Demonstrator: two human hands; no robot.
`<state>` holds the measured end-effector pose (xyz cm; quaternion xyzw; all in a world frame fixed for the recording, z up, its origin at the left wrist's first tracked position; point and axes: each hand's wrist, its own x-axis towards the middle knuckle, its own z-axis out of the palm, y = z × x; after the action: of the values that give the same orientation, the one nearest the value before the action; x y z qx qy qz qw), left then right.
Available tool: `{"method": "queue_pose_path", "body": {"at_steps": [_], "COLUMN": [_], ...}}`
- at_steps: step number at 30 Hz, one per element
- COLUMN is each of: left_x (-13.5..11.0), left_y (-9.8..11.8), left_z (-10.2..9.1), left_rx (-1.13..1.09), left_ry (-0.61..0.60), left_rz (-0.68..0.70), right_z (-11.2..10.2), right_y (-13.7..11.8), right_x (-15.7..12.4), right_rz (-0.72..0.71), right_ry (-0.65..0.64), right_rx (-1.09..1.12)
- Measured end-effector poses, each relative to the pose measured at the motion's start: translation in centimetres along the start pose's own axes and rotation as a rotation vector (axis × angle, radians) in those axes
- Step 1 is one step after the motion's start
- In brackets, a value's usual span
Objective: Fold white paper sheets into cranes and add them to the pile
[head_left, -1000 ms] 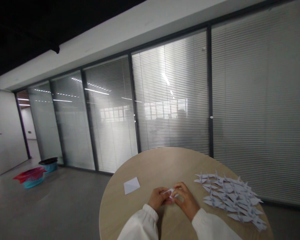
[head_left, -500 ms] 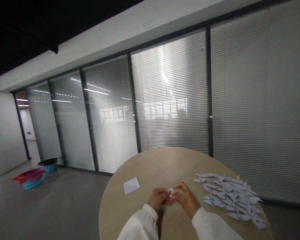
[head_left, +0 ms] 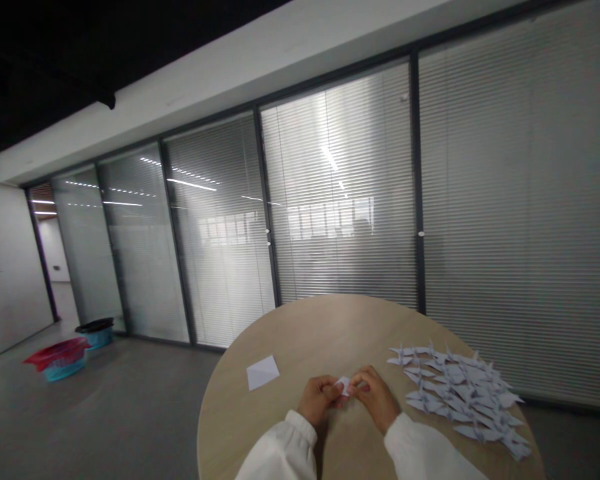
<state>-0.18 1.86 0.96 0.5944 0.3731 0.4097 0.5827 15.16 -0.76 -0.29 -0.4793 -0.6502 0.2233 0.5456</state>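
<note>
A small folded piece of white paper (head_left: 344, 383) is pinched between my two hands above the near middle of the table. My left hand (head_left: 319, 397) grips its left side, thumb on top. At its right edge, the fingertips of my right hand (head_left: 374, 395) are closed on the paper. Its exact folds are too small to make out. To the left lies a square of white paper (head_left: 263, 373) with a crease across it. On the right, several folded paper cranes (head_left: 460, 387) are set close together in rows.
The round wooden table (head_left: 330, 320) stands before a glass partition with blinds (head_left: 340, 167). Left on the grey floor are a basin with a red lining (head_left: 57, 358) and a basin with a black lining (head_left: 97, 333). A white door (head_left: 10, 267) is at the far left.
My right hand's fingers have curled in closer at the paper's right edge, and more of the paper shows. My left hand has barely moved.
</note>
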Motion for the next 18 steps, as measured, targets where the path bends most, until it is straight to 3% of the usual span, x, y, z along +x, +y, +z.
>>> {"method": "queue_pose_path", "body": {"at_steps": [8, 14, 18], "left_x": [0.1, -0.1, -0.2], "left_y": [-0.3, 0.3, 0.5], "left_z": [-0.2, 0.1, 0.2], "left_rx": [0.011, 0.011, 0.001], "left_ry": [-0.078, -0.11, -0.084], "left_rz": [0.059, 0.052, 0.051], "right_z": [0.0, 0.4, 0.3], "right_y": [0.9, 1.8, 1.6], "right_x": [0.2, 0.6, 0.6], "right_rz": [0.066, 0.216, 0.231], "right_ry": [0.051, 0.018, 0.016], "right_rx": [0.024, 0.206, 0.336]}}
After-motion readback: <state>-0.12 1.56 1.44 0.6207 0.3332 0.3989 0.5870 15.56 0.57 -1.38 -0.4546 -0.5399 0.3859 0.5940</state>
